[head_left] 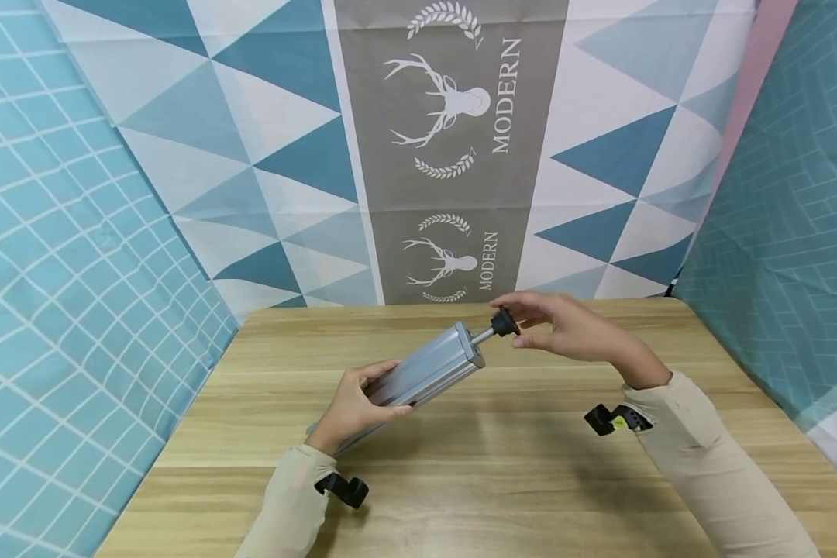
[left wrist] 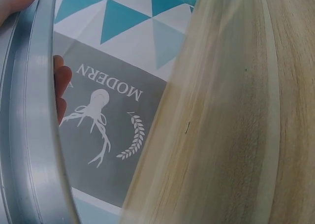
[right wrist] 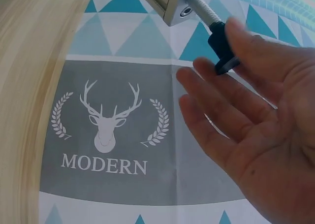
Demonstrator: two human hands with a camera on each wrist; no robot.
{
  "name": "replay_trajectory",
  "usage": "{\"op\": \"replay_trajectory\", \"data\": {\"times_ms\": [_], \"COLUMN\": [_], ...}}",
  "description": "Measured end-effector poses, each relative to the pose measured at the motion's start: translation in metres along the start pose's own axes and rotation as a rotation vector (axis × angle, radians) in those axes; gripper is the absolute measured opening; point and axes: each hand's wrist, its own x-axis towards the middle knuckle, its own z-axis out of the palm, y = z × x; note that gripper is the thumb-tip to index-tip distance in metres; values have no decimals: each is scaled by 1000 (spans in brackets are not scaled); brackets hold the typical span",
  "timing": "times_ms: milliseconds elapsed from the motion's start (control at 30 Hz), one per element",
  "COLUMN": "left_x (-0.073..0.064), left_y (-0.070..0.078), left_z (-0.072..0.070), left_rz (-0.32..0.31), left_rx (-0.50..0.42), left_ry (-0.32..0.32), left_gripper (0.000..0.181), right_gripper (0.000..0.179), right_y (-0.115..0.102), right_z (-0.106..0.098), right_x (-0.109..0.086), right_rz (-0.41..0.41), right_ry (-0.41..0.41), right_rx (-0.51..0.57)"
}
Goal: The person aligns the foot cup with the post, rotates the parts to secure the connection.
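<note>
An aluminium profile bar [head_left: 428, 364] is tilted over the table, its right end raised. My left hand [head_left: 354, 403] grips it near the lower end, thumb in front and fingers behind; fingertips [left wrist: 61, 83] show past its edge in the left wrist view. From the raised end sticks a threaded rod [right wrist: 204, 10] with a black levelling foot [head_left: 504, 322] on it. My right hand [head_left: 572, 329] pinches the foot between thumb and index finger. Its other fingers [right wrist: 211, 120] are spread loosely below the foot in the right wrist view.
The wood-grain table [head_left: 502, 480] lies beneath both hands. Behind it hangs a patterned cloth [head_left: 446, 182] with deer heads and triangles. Blue-tiled cloth [head_left: 63, 232] covers the left side, and teal cloth [head_left: 795, 232] the right. A black mount [head_left: 342, 488] is on the left wrist.
</note>
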Motion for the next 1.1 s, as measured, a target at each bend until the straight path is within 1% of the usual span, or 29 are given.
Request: {"op": "replay_trajectory", "data": {"times_ms": [67,167,267,400,467,633,700,767,800,867,900,933,1033,1100], "left_x": [-1,0,0,0,-1,-1,-1,-2,-2,-4,-4,-4,-2,-1], "left_y": [0,-1,-1,-1,-1,0,1,10,14,23,25,26,15,7], "left_z": [-1,-1,-1,0,0,0,0,0,0,0,0,0,1,1], "left_rz": [3,12,20,21,22,27,22,17,12,4,-3,-5,-17,-16], "left_rx": [-2,-8,-15,-12,-10,-7,-5,-2,1,8,9,9,8,4], "left_ry": [-3,-5,-8,-16,-19,-21,-19,-19,-19,-21,-22,-21,-19,-18], "left_gripper": [63,62,61,61,61,61,61,61,61,61,61,61,62,63], "right_gripper": [56,51,44,26,27,37,36,37,42,60,65,67,62,54], "right_y": [-1,-1,0,0,0,-4,-5,-4,-4,-2,-1,-1,0,1], "right_z": [1,1,2,4,5,5,3,1,0,-1,-2,-2,-3,-2], "right_x": [1,0,0,1,2,2,1,0,-1,-2,-2,-2,-1,-1], "right_rz": [-20,-12,25,78,111,193,181,156,132,71,49,23,-27,-20], "right_ry": [10,23,35,60,67,73,66,50,38,17,10,4,7,27], "right_rx": [-26,-46,-46,-64,-83,-138,-125,-105,-88,-52,-46,-42,-37,-51]}}
